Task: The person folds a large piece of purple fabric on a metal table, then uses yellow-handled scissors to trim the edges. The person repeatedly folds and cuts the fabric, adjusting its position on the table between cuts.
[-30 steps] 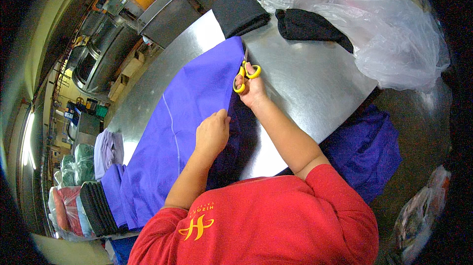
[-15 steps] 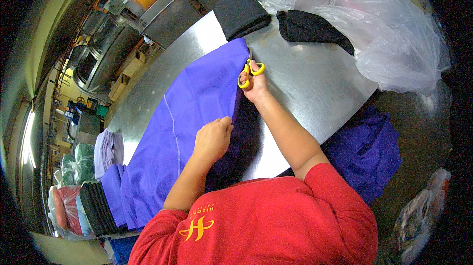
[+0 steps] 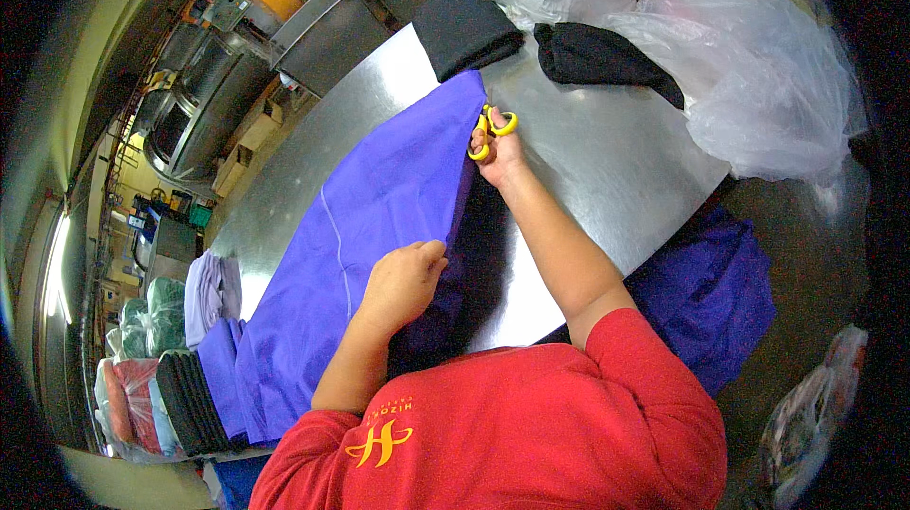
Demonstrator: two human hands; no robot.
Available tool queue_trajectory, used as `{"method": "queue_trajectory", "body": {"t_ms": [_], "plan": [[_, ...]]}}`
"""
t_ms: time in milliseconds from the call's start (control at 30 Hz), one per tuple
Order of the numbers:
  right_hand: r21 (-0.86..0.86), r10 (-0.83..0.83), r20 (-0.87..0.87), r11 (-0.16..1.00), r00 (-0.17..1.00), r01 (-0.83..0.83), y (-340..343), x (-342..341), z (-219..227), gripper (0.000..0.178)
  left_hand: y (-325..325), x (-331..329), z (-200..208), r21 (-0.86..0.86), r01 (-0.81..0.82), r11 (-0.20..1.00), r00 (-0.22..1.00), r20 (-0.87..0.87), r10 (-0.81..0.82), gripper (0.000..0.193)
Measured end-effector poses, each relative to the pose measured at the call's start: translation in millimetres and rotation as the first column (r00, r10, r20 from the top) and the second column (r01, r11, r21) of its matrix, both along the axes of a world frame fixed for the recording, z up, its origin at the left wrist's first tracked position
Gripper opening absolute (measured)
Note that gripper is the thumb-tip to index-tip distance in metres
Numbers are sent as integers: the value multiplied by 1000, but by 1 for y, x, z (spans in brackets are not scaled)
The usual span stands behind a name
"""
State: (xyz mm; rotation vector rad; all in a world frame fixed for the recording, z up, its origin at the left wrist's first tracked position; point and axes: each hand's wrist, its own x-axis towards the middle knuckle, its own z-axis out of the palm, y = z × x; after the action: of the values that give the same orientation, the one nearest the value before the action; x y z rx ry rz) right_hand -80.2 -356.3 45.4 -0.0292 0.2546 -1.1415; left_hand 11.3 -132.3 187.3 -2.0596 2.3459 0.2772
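A large purple cloth with a pale seam line lies spread across the metal table. My left hand pinches its right edge, fingers closed on the fabric. At the cloth's far corner, my right hand holds yellow-handled scissors, with fingers at the handle loops. The handles stand apart; the blades are mostly hidden at the cloth's edge. More purple fabric hangs at the table's right side.
Black folded cloths and a rolled black cloth lie at the far edge, beside clear plastic bags. Folded lilac cloth, dark folded cloths and plastic-wrapped bundles stand at the left.
My right hand and the scissors have shifted slightly right along with the cloth's corner. My left hand has moved slightly nearer to me, still on the edge.
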Motion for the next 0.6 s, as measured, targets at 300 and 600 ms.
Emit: {"method": "queue_trajectory", "body": {"t_ms": [300,600], "plan": [[-56,-8,-40,998,999,5,1,-2,1,30,11,3,7,21,24,999,1000,-21,-23,17],[-70,-19,-208,998,978,5,-4,-8,-1,30,22,5,11,9,72,997,997,3,-72,16]]}}
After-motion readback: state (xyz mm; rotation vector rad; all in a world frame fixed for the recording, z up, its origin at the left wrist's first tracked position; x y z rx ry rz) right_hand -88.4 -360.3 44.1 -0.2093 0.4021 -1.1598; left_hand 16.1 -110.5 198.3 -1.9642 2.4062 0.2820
